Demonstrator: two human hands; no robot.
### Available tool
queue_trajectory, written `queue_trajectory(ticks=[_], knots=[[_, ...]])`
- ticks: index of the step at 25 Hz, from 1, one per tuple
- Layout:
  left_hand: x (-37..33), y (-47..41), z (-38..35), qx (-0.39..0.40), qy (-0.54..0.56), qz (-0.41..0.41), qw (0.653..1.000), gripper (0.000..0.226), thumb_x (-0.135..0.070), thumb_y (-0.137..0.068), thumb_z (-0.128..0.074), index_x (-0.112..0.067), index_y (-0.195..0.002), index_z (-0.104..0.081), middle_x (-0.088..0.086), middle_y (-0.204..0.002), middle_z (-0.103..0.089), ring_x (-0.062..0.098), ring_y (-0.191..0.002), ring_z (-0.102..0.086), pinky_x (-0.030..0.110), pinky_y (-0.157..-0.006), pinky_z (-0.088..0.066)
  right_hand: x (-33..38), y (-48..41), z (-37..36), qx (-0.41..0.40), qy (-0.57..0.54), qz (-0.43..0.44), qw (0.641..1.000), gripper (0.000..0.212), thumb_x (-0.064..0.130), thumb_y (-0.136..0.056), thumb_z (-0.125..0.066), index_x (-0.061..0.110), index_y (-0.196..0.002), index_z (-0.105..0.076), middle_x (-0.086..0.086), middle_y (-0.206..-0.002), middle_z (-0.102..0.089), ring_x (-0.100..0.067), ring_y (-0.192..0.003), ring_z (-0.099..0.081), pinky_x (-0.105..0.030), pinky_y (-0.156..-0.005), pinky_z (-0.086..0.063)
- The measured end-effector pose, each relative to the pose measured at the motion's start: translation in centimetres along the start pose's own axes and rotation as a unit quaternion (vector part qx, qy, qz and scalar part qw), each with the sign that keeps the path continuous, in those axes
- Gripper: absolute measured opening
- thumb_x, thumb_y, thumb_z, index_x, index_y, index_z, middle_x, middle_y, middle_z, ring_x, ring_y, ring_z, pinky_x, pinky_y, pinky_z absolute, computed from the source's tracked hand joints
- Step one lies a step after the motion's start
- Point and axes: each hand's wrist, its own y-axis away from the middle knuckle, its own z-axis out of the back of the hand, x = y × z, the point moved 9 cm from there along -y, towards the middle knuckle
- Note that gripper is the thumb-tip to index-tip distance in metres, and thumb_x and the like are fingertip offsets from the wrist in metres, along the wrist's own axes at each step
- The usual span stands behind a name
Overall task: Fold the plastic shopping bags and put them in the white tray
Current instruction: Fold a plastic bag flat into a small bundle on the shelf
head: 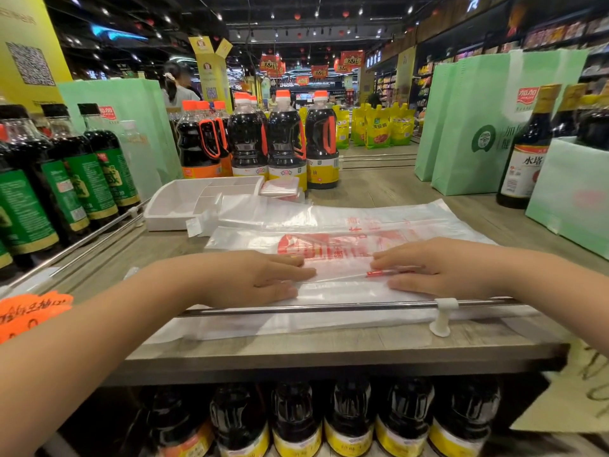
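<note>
A white plastic shopping bag [342, 258] with red print lies flat on the wooden shelf top. My left hand [260, 278] presses on its left part with straight fingers. My right hand [438, 268] lies flat on its right part, fingers pointing left. A second bag [379, 216] is spread out just behind it. The white tray [178, 206] with dividers stands at the back left, one bag's handle end draped over its near corner. A small folded bag [280, 188] lies right of the tray.
Dark sauce bottles [283, 143] stand behind the tray and along the left side. Green paper bags [478, 127] and a bottle [524, 153] stand at the right. A metal rail [329, 306] runs along the shelf's front edge, over the bag's near part.
</note>
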Motion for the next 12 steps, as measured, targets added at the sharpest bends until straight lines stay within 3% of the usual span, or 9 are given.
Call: queue_trajectory(ticks=[4, 8, 10, 12], knots=[[-0.2, 0.5, 1.5, -0.07, -0.056, -0.006, 0.996, 0.046, -0.044, -0.105, -0.034, -0.045, -0.151, -0.032, -0.023, -0.153, -0.038, 0.002, -0.139, -0.041, 0.03, -0.116, -0.034, 0.6, 0.1, 0.9, -0.035, 0.063, -0.002, 0.997, 0.042, 0.059, -0.098, -0.039, 0.049, -0.138, -0.048, 0.032, -0.135, -0.051, 0.004, -0.122, -0.049, -0.026, -0.106, -0.041], [-0.3, 0.1, 2.7, -0.134, -0.096, -0.001, 0.986, 0.035, -0.034, -0.104, -0.042, -0.036, -0.138, -0.052, -0.012, -0.126, -0.065, 0.014, -0.111, -0.062, 0.034, -0.093, -0.049, 1.0, -0.3, 1.6, -0.067, 0.104, 0.0, 0.992, 0.034, 0.055, -0.101, -0.033, 0.044, -0.126, -0.054, 0.024, -0.111, -0.065, -0.005, -0.099, -0.059, -0.035, -0.091, -0.05], [0.4, 0.4, 3.6, -0.163, -0.055, 0.005, 0.985, 0.025, -0.036, -0.104, -0.045, -0.032, -0.123, -0.06, -0.01, -0.109, -0.069, 0.014, -0.096, -0.064, 0.036, -0.085, -0.051, 0.8, 0.1, 2.3, -0.079, 0.084, -0.002, 0.993, 0.03, 0.055, -0.099, -0.033, 0.042, -0.114, -0.056, 0.021, -0.098, -0.067, -0.006, -0.091, -0.061, -0.037, -0.086, -0.051], [1.4, 1.0, 4.5, -0.183, 0.019, 0.014, 0.983, 0.023, -0.038, -0.103, -0.048, -0.033, -0.12, -0.061, -0.016, -0.105, -0.069, 0.005, -0.091, -0.063, 0.025, -0.081, -0.05, 0.7, 0.6, 3.6, -0.096, 0.035, -0.004, 0.995, 0.028, 0.057, -0.096, -0.035, 0.045, -0.111, -0.057, 0.023, -0.094, -0.068, 0.0, -0.086, -0.062, -0.034, -0.084, -0.052]])
